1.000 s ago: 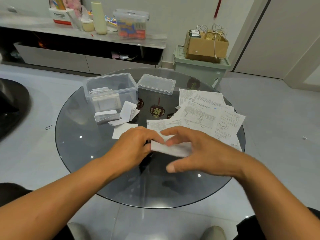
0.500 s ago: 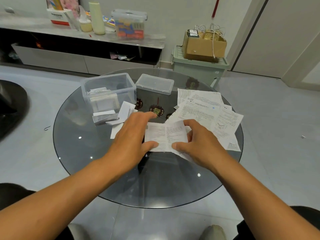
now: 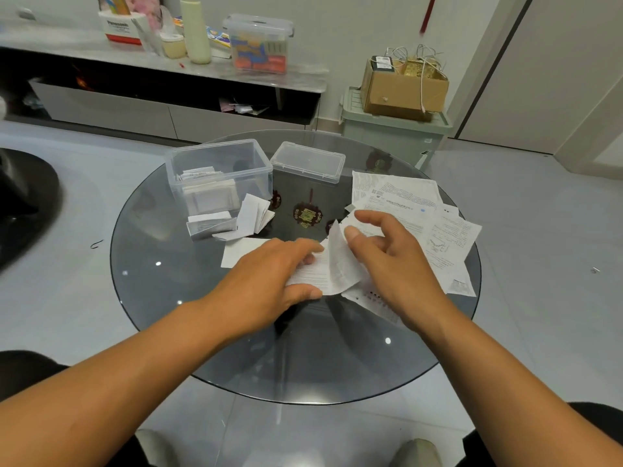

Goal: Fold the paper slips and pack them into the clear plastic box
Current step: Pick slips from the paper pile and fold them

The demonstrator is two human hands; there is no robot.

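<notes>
Round table [image 3: 202, 332] in the middle of the room. On it, far left: open box [image 3: 219, 173] w/ folded slips inside; its lid [image 3: 308, 161] just to the right. More folded slips [image 3: 232, 222] in front of the box. Loose sheets [image 3: 421, 210] spread over the right side. Both hands near centre, left hand [image 3: 269, 281] & right hand [image 3: 387, 254] on one slip [image 3: 332, 267] between them. Behind the table: long shelf at left, bin w/ carton [image 3: 403, 85] on top at right

The red-and-white carton [image 3: 122, 28] on the shelf reads "Panasonic"; print on the paper slips [image 3: 404, 203] is illegible.
</notes>
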